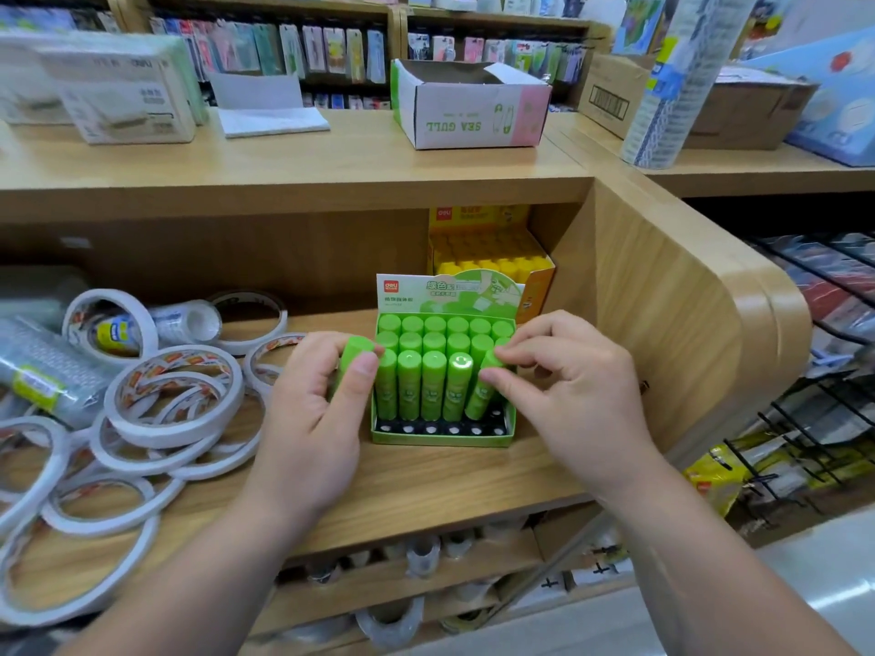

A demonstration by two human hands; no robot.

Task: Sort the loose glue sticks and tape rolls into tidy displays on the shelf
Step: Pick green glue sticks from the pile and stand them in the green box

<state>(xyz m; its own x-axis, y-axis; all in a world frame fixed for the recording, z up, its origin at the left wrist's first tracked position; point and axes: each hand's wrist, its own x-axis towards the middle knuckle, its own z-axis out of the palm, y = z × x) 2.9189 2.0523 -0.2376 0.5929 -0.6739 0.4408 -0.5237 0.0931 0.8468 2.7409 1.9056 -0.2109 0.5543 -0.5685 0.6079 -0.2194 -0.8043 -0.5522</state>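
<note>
Grips a light, rigid, slick-looking glue stick (pixel 352 359) in the left hand (pixel 312 419) at 9 o'clock of the green box (pixel 440 438), pinches a second stick (pixel 480 395) near its cap in the right hand (pixel 568 395) at 3 o'clock, probably steadier held mid-barrel.

Only 1 camera gives a view, and it is worn on the person's head. It faces forward and down onto a wooden shelf (pixel 450 471) from just in front of and above it. It sits close: both forearms come in from the bottom edge, and the left hand (pixel 312 419) and right hand (pixel 577 395) meet mid-frame at a green box of glue sticks (pixel 440 438). The wide lens also takes in tape rolls (pixel 170 400) at the left, the upper shelf (pixel 284 158) above and floor (pixel 805 584) at the lower right.
</note>
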